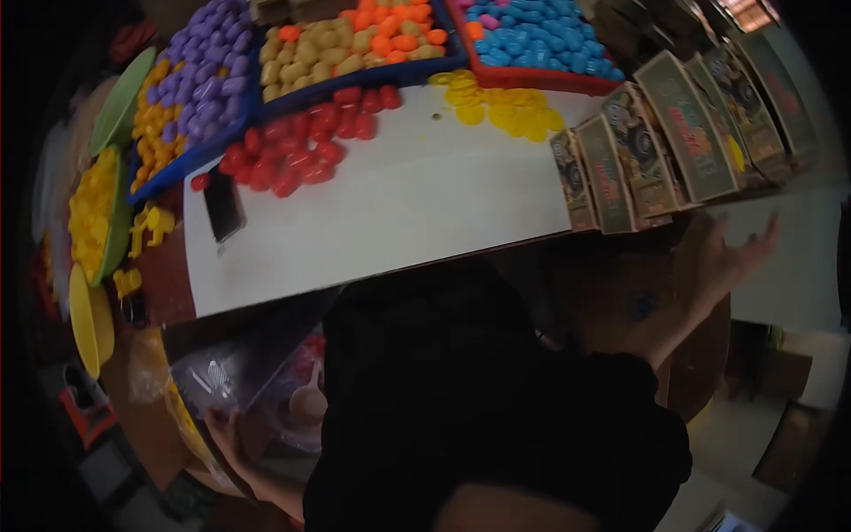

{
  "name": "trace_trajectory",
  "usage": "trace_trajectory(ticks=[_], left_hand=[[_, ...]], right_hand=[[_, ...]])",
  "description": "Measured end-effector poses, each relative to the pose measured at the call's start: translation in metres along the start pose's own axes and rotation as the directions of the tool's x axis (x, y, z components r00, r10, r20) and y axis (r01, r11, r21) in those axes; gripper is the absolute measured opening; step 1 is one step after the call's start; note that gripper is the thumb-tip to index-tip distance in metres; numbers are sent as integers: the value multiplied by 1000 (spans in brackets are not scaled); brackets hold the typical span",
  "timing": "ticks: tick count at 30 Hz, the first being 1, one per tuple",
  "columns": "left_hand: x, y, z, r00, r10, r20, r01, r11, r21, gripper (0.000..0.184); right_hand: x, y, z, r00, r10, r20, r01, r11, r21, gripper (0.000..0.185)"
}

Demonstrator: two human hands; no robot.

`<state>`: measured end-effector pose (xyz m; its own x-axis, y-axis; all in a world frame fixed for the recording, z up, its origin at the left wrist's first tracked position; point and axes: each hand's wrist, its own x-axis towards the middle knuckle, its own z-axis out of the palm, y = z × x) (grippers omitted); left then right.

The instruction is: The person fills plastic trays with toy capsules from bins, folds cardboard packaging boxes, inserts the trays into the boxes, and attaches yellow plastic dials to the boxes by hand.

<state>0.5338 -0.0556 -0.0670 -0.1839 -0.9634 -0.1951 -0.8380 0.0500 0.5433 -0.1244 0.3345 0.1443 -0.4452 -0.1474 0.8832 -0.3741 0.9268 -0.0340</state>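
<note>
My right hand [736,257] is hovering near printed cardboard boxes [687,133], fingers released. My left hand [228,436] is nearing clear plastic [213,377]; grip, cannot tell.

A flat white tabletop [399,186] fills the upper middle. Glossy red plastic pieces [324,120] and a dark rectangular phone [225,208] lie upper left; flat yellow plastic discs [514,115], printed cardboard boxes [681,129], upper right.
</note>
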Motion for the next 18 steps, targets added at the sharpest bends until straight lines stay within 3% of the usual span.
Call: trace_trajectory(ticks=[1, 2, 3, 4, 5, 6, 7, 8, 10, 13, 14, 15, 16, 17, 18], left_hand=[[0, -5, 5, 998, -61, -1, 60, 988, -143, 41], [1, -7, 11, 999, -20, -28, 18, 997, -81, 43], [-3, 15, 15, 996, 40, -75, -38, 999, 25, 47], [-5, 26, 18, 993, -14, -119, 25, 995, 92, 50], [-8, 43, 19, 987, -43, -155, 56, 995, 80, 52], [-11, 70, 13, 990, -68, -124, 79, 993, 88, 51], [-7, 51, 16, 986, -47, -158, 64, 993, 102, 48], [-8, 55, 8, 989, -56, -138, 63, 997, 51, 44], [-15, 63, 4, 985, -98, -143, 100, 995, 1, 39], [-20, 82, 14, 957, -273, -102, 271, 962, -32, 30], [-23, 106, 20, 960, -249, -131, 274, 931, 242, 22], [-26, 120, 24, 966, -217, -143, 260, 828, 498, 16], [-29, 121, 29, 963, -231, -136, 268, 822, 502, 16], [-32, 119, 33, 989, 33, -146, 62, 796, 602, 15], [-33, 118, 35, 946, 300, -125, -133, 707, 695, 17]], right_hand=[[-7, -6, 4, 993, 24, -118, 4, 973, 230, 55], [-12, -10, 12, 972, 87, -220, 24, 890, 455, 50], [-12, -17, 22, 961, -54, -273, 201, 811, 550, 46], [-10, -25, 32, 924, -176, -340, 363, 686, 630, 42], [-10, -34, 43, 931, -169, -322, 355, 618, 701, 42], [-10, -45, 56, 912, -259, -317, 409, 597, 690, 40], [-11, -60, 67, 882, -346, -320, 469, 571, 674, 38], [-15, -78, 72, 882, -340, -327, 464, 506, 727, 38], [-22, -103, 78, 953, -264, -147, 272, 536, 799, 39], [-37, -118, 94, 965, -261, -14, 155, 527, 835, 30], [-38, -126, 97, 963, -268, -6, 150, 519, 842, 30], [-39, -135, 96, 910, -406, -87, 297, 491, 819, 25], [-40, -144, 94, 829, -535, -162, 437, 439, 785, 21], [-44, -156, 88, 825, -544, -154, 433, 434, 791, 21], [-49, -171, 79, 805, -582, -115, 433, 443, 785, 17]])
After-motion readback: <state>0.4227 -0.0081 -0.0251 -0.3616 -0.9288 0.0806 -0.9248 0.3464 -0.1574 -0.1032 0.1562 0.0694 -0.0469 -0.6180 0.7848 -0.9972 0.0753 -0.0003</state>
